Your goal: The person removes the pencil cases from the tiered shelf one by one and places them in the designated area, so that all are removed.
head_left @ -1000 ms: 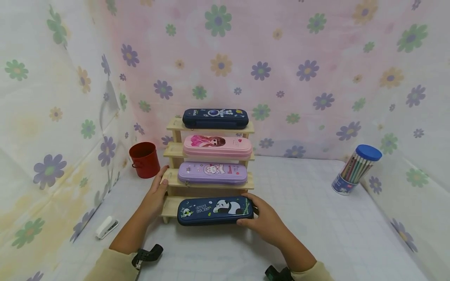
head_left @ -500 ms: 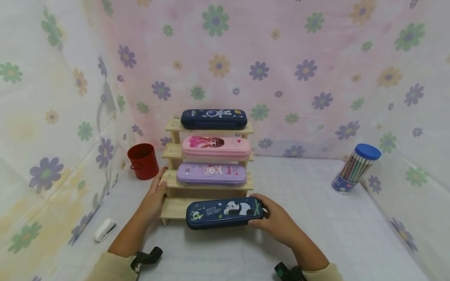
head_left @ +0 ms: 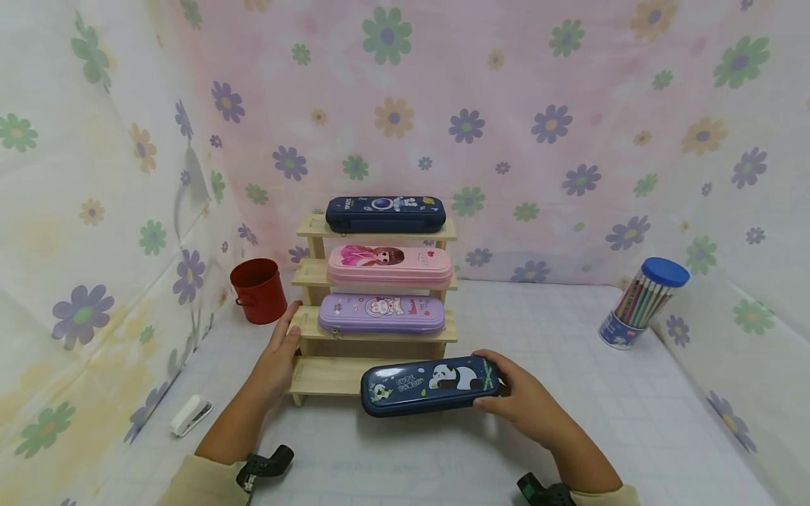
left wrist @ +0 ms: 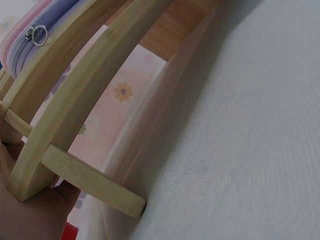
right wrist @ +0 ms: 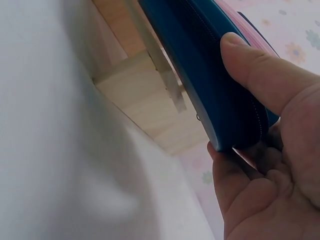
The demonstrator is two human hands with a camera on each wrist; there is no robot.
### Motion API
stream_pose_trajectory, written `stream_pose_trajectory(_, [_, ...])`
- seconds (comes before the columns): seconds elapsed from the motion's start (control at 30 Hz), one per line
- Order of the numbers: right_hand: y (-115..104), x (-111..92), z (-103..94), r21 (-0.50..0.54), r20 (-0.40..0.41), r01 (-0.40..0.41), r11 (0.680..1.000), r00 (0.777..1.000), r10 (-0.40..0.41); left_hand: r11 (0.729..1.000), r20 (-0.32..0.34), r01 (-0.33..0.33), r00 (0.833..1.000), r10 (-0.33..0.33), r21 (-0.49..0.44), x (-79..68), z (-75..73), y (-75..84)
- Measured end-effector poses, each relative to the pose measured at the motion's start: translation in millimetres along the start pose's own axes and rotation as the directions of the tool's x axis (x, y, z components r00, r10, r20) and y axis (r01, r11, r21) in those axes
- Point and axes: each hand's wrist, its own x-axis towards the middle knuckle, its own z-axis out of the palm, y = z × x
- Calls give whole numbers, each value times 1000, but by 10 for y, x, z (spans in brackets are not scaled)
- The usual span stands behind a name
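Note:
My right hand [head_left: 520,400] grips the right end of a dark blue pencil case [head_left: 405,388] with a panda on its lid, thumb on the near side. The case is slightly slanted and overlaps the lowest step's right part in the head view. In the right wrist view the thumb [right wrist: 255,67] presses the pencil case [right wrist: 210,75] and the fingers curl beneath its end. My left hand [head_left: 276,358] holds the left side of a stepped wooden shelf [head_left: 325,376]. In the left wrist view, that hand [left wrist: 30,215] wraps round the ends of the shelf's boards [left wrist: 75,95].
Purple [head_left: 382,313], pink [head_left: 389,263] and navy astronaut [head_left: 385,214] pencil cases lie on the upper steps. A red bucket [head_left: 259,292] stands left of the shelf, and a white stapler [head_left: 191,415] lies nearer. A blue-lidded pencil tub [head_left: 642,303] stands at the right.
My right hand has moved the panda pencil case rightward, uncovering more of the lowest step's left part. My left hand has stayed at the shelf's side.

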Motion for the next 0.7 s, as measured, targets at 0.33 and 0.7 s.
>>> stream_pose_trajectory(0.33, [107, -88, -222, 21, 19, -4, 1000, 1000, 4, 1000, 2, 11, 1000, -11, -2, -14, -2, 29])
stream_pose_trajectory(0.7, [234, -150, -444, -14, 2, -2, 1000, 1000, 2, 1000, 1, 6, 1000, -6, -9, -27, -4, 43])
